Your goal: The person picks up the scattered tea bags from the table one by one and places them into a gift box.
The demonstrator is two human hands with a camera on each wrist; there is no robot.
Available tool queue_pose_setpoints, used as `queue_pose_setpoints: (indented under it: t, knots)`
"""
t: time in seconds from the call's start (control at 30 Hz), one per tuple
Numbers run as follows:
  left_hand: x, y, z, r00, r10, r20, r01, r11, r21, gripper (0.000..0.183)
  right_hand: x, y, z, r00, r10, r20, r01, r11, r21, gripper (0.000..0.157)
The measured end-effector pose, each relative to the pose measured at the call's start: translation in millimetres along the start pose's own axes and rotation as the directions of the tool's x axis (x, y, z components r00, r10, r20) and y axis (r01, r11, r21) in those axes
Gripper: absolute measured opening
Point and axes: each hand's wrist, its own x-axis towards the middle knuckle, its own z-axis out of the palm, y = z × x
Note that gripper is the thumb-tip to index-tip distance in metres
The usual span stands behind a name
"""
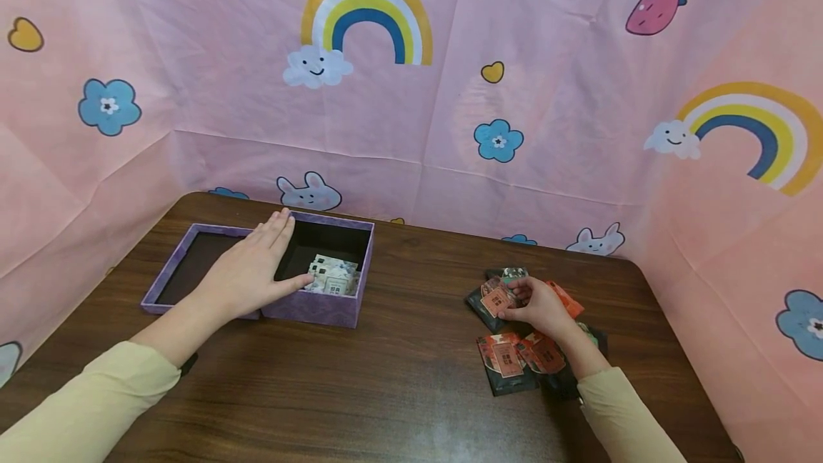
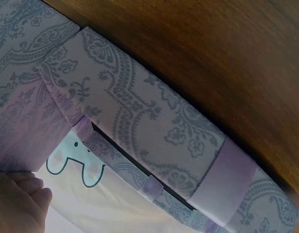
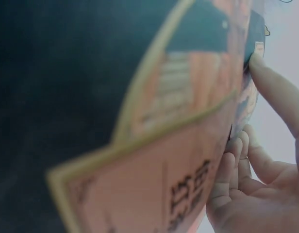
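A purple patterned box point(image 1: 315, 309) stands uncovered on the left of the table, with several pale floral packets point(image 1: 336, 279) inside at its right. My left hand point(image 1: 247, 274) lies over the box's left wall, fingers straight and thumb reaching across the opening. Its fingertips also show at the box's side in the left wrist view. On the right, my right hand point(image 1: 540, 304) pinches a dark packet with an orange label point(image 1: 498, 300) between thumb and fingers. More dark packets with orange-red labels point(image 1: 506, 359) lie around and below that hand, partly covered by the wrist.
The purple box lid point(image 1: 199, 263) lies with its dark inside up, against the box's left side. A bright orange packet point(image 1: 566, 299) lies just beyond the right hand. Pink patterned cloth point(image 1: 386, 113) hangs round the back and sides of the brown wooden table point(image 1: 398, 377).
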Motion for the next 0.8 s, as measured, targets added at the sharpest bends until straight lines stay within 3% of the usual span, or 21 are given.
queue_pose_setpoints:
  t: [0.57, 0.8]
  knots:
    - [1.8, -1.3, 1.0, 1.0, 0.005, 0.003, -0.005, 1.0, 0.004, 0.109, 2.8, -6.5, -4.9, 1.0, -0.015, 0.02, 0.015, 1.0, -0.004, 0.053]
    - [0.6, -1.6, 0.6, 1.0, 0.009, -0.001, -0.009, 1.0, 0.009, 0.11, 2.6, -15.2, -9.4, 0.999, -0.004, -0.034, 0.004, 1.0, -0.004, 0.05]
